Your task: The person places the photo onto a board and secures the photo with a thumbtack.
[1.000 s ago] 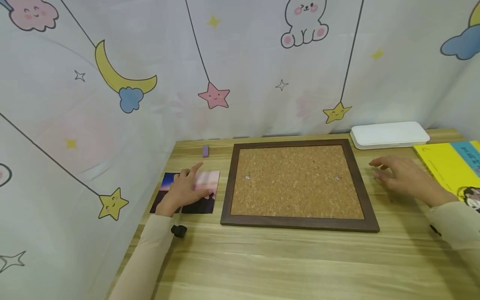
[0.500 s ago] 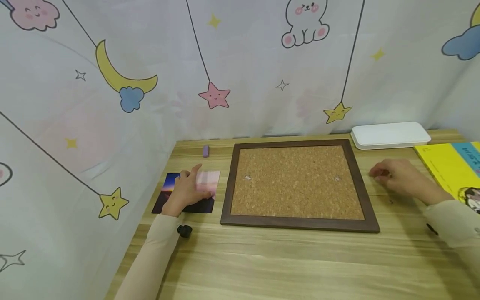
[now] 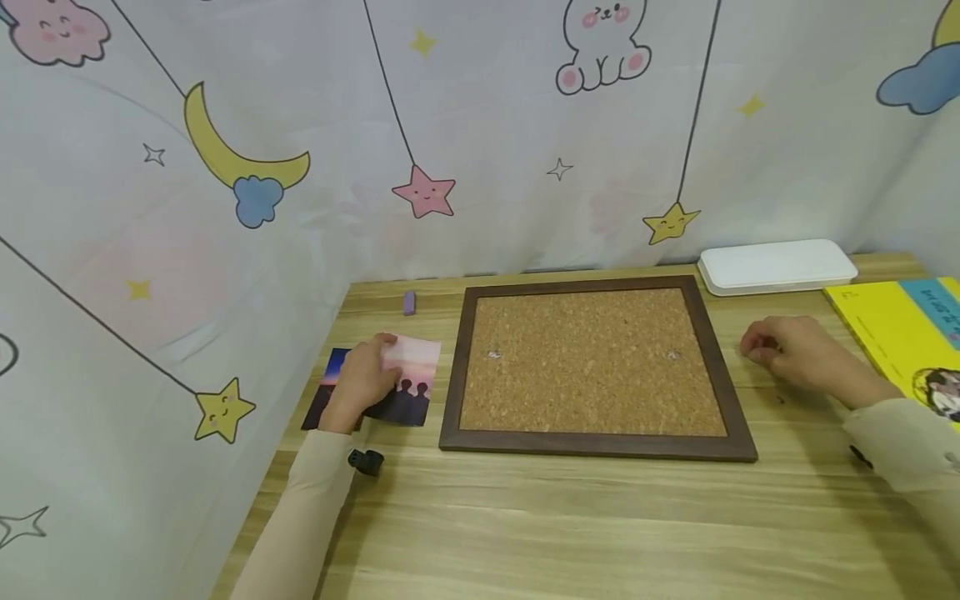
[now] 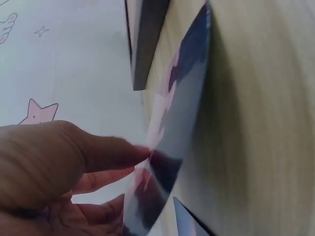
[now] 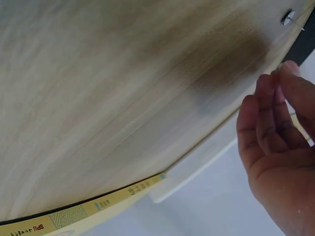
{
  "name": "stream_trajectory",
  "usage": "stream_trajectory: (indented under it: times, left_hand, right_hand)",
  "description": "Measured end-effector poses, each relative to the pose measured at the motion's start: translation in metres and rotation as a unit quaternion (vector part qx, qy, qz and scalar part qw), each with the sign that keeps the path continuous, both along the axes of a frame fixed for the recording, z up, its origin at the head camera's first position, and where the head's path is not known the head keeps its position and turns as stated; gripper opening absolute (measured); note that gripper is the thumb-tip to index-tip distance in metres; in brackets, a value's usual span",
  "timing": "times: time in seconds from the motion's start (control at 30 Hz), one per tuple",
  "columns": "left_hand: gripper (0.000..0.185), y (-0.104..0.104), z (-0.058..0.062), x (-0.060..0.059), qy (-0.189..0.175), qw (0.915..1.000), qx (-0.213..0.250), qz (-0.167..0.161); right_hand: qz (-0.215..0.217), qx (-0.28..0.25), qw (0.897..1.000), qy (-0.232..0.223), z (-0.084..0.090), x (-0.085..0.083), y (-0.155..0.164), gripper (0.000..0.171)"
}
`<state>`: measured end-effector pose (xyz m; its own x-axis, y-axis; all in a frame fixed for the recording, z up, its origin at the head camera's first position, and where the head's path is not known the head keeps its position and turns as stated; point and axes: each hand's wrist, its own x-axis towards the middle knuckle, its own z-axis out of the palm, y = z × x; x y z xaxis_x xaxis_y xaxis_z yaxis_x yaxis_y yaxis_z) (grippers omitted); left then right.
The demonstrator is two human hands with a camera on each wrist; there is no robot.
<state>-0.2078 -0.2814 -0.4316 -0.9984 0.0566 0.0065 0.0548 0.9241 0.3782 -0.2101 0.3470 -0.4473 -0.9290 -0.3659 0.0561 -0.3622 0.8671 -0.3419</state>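
Note:
My left hand (image 3: 363, 379) pinches a glossy sunset photo (image 3: 416, 358) between thumb and fingers. In the left wrist view, the bent photo (image 4: 172, 132) tilts up off the table, with the thumb on one face. A second photo (image 3: 318, 400) lies partly under that hand. Beyond the right edge of the framed corkboard (image 3: 592, 367), my right hand (image 3: 798, 354) has thumb and fingertips pressed together. They pinch a tiny thing, seemingly a thumbtack, almost wholly hidden by the fingertips (image 5: 290, 69). Another thumbtack (image 5: 288, 17) lies on the table close by.
A white case (image 3: 776, 267) sits at the back right, beside a yellow book (image 3: 892, 321). Near the back left lies a small purple block (image 3: 409, 302). Printed cloth (image 3: 510, 217) hangs along the table's back and left sides.
The left fingers have drawn in and now pinch the photo, which has shifted apart from the one below. The right thumb and fingertips have come together; that hand has barely moved otherwise.

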Motion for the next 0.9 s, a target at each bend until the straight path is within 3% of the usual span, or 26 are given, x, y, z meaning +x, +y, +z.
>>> stream_trajectory:
  times: [0.23, 0.4, 0.5, 0.67, 0.9]
  left_hand:
    - [0.047, -0.001, 0.014, 0.002, 0.078, 0.9926, 0.093, -0.006]
    - [0.045, 0.016, 0.027, 0.005, 0.142, 0.979, 0.146, -0.005]
    - [0.045, 0.031, 0.037, 0.007, 0.156, 0.9673, 0.2, -0.002]
    - [0.05, 0.061, 0.046, 0.003, 0.128, 0.9492, 0.286, -0.028]
    - [0.056, 0.108, 0.038, -0.005, 0.033, 0.9328, 0.351, -0.076]
  right_hand:
    - [-0.012, -0.016, 1.0, 0.006, 0.007, 0.003, -0.003, 0.014]
    - [-0.012, -0.032, 0.998, 0.061, 0.01, 0.003, -0.005, 0.011]
    - [-0.016, -0.044, 0.994, 0.103, 0.013, 0.003, -0.008, 0.011]
    - [-0.04, -0.065, 0.991, 0.113, 0.02, 0.003, -0.014, 0.01]
    - [-0.059, -0.068, 0.99, 0.109, 0.029, 0.005, -0.019, 0.01]
